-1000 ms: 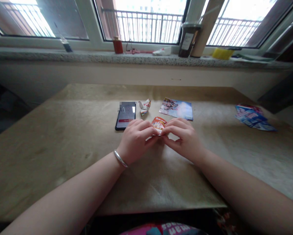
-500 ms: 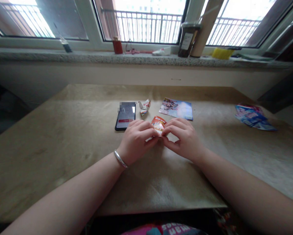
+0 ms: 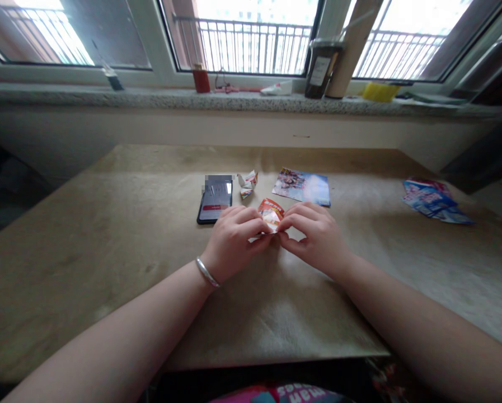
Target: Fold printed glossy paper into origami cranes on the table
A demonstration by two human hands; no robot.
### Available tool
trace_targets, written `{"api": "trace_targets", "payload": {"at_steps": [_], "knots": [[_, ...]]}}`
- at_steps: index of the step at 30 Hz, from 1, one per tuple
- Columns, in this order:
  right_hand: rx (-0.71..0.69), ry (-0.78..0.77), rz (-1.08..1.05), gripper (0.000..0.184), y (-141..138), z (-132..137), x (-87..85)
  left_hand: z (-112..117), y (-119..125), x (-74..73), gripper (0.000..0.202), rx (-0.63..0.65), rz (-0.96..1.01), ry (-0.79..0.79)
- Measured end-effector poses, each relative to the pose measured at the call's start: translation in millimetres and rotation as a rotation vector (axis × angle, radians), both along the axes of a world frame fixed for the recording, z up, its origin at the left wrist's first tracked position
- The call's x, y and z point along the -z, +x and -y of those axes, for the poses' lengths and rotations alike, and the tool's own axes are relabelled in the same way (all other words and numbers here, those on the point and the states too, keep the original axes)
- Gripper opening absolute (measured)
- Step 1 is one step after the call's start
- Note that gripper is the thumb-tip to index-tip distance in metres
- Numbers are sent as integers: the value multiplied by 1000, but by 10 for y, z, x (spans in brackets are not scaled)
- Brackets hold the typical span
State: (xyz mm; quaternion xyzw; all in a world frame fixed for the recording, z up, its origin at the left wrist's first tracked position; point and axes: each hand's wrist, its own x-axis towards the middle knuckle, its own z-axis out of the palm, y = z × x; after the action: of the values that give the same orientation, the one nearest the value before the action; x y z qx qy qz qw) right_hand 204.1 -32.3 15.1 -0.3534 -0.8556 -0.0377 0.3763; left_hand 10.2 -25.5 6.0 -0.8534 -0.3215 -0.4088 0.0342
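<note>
A small folded piece of red and white printed paper (image 3: 271,214) sits between both my hands at the middle of the wooden table (image 3: 108,235). My left hand (image 3: 233,240), with a silver bangle on its wrist, pinches the paper's left side with curled fingers. My right hand (image 3: 313,235) pinches the right side, fingertips meeting the left hand's. Most of the paper is hidden under my fingers.
A black phone (image 3: 215,198) lies just beyond my left hand, a folded paper figure (image 3: 248,183) beside it. A colour leaflet (image 3: 303,186) lies beyond my right hand, more leaflets (image 3: 433,200) at the far right. The windowsill (image 3: 150,98) holds a red cup, a dark jar and a yellow item.
Both hands have stayed on the paper; the fingers shifted slightly, pressing it a little closer together. Nothing else moved.
</note>
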Motion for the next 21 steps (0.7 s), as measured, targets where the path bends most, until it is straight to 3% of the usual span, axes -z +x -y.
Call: {"api": "trace_targets", "payload": {"at_steps": [21], "knots": [[48,19,46,6,21,-19,31,14,-25,-34,13,0,-38,29]]}}
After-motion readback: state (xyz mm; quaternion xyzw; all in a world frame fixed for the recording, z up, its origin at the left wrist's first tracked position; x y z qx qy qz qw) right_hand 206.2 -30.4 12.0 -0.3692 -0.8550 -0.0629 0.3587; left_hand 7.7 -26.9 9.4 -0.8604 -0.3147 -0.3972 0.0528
